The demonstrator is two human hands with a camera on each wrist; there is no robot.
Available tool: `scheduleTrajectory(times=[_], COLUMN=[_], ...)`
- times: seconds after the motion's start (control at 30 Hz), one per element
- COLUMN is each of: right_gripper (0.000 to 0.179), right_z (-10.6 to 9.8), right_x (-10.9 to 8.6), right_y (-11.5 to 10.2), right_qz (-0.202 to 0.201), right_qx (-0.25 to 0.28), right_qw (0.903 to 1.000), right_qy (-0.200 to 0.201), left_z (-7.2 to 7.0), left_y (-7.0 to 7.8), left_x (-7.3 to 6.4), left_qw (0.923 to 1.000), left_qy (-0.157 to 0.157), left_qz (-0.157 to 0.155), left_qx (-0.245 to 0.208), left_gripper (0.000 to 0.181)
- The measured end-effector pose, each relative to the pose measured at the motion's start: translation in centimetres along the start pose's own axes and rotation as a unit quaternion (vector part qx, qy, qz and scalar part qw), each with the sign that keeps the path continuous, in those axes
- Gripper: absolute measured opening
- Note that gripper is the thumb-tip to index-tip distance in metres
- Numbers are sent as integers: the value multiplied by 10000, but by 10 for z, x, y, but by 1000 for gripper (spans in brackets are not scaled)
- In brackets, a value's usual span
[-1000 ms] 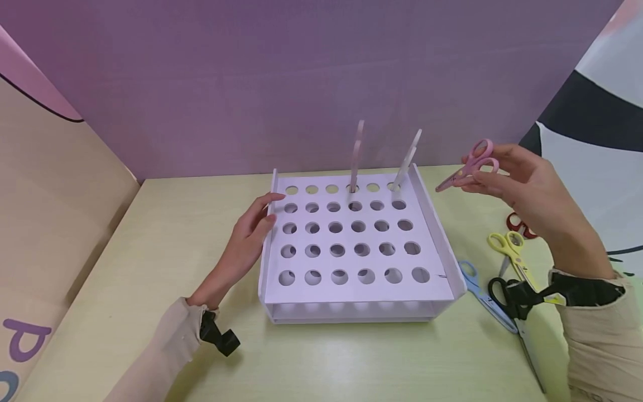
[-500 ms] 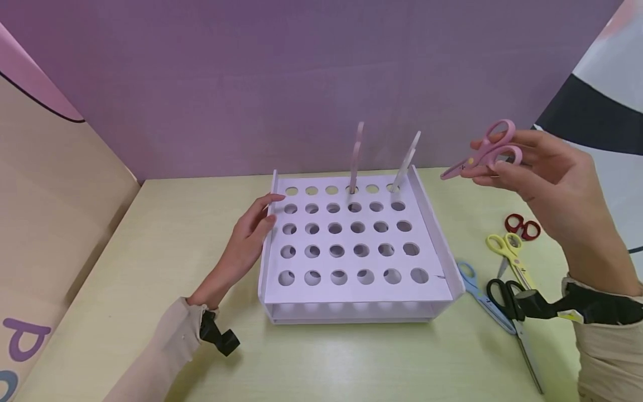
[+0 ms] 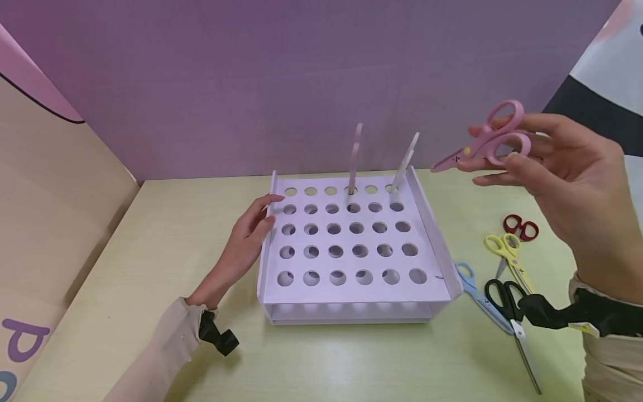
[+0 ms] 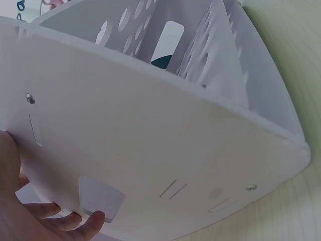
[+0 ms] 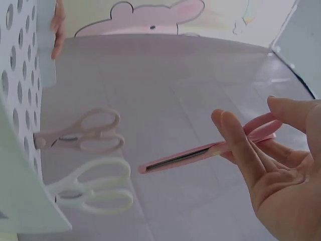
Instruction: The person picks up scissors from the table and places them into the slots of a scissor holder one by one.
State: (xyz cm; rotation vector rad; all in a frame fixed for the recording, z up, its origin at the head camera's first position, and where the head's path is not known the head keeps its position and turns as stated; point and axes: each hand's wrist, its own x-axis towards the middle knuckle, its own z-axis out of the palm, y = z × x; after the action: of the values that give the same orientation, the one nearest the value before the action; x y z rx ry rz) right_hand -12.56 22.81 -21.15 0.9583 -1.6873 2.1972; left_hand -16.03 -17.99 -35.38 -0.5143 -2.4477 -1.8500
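My left hand (image 3: 246, 229) holds the left side of a white rack (image 3: 324, 294) whose top has rows of round holes. In the left wrist view, fingertips (image 4: 95, 221) rest on its outer side panel by a cut-out. To the rack's right and raised above the table, my right hand (image 3: 577, 162) holds pink scissors (image 3: 477, 146) by the handles, closed blades pointing left. Pale pink scissors (image 3: 354, 153) and white scissors (image 3: 404, 164) stand handles-up in the rack's back row; the right wrist view shows both from the side.
Red scissors (image 3: 521, 228), yellow scissors (image 3: 509, 251), light blue scissors (image 3: 484, 304) and black-handled scissors (image 3: 511, 312) lie close together on the table right of the rack. A purple wall panel (image 3: 226, 100) rises behind the table.
My right hand has moved up and to the right with the pink scissors, bringing the red scissors into fuller view. The left hand has stayed on the rack.
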Motion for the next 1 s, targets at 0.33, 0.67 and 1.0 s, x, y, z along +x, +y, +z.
scheduleTrajectory(times=[0.33,0.67,1.0], right_gripper=[46,49,43], right_z=[25,57,89], right_x=[6,15,37], right_y=[-4,-11,4], right_qz=[-244,31,-210], right_qx=[356,-729,-1625], right_qw=[9990,9972,9808], right_qy=[109,-147,-1058], left_z=[0,0,3], left_y=[-1,0,1], left_x=[1,0,0], left_qw=[10000,10000,10000], left_qy=[-14,-11,27], left_qz=[87,99,75], left_qx=[-2,4,-1], left_gripper=[38,38,38])
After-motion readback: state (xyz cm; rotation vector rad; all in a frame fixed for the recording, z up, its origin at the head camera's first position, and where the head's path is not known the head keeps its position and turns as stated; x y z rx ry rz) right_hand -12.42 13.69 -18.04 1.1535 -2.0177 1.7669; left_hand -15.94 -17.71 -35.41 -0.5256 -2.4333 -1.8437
